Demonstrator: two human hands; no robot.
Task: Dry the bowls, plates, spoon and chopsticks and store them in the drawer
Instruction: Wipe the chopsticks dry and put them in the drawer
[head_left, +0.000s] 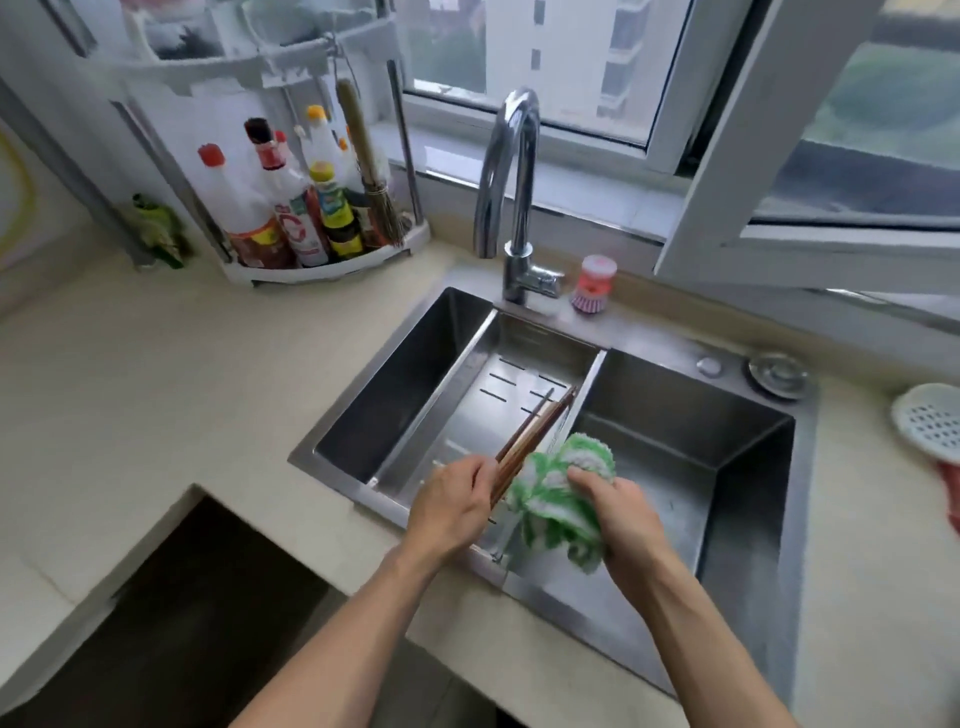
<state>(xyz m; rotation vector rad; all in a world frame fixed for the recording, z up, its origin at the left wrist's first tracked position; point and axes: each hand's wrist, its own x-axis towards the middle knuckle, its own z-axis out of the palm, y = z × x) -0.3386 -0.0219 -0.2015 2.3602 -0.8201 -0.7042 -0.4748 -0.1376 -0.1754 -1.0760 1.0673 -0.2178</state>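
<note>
My left hand (454, 499) grips a bundle of brown wooden chopsticks (535, 428) near their lower end, above the steel drain tray (467, 415) that sits in the sink (748, 467). The chopstick tips point up and to the right. My right hand (618, 512) holds a green and white cloth (558, 499), bunched up and touching the chopsticks' lower part. No bowls, plates or spoon are in view.
A chrome tap (511, 192) rises behind the sink, with a red dish brush (595, 283) beside it. A corner rack of bottles (291, 218) stands at the back left. A white strainer (930, 423) lies at the right edge. A dark open space (208, 597) lies below the counter's left front.
</note>
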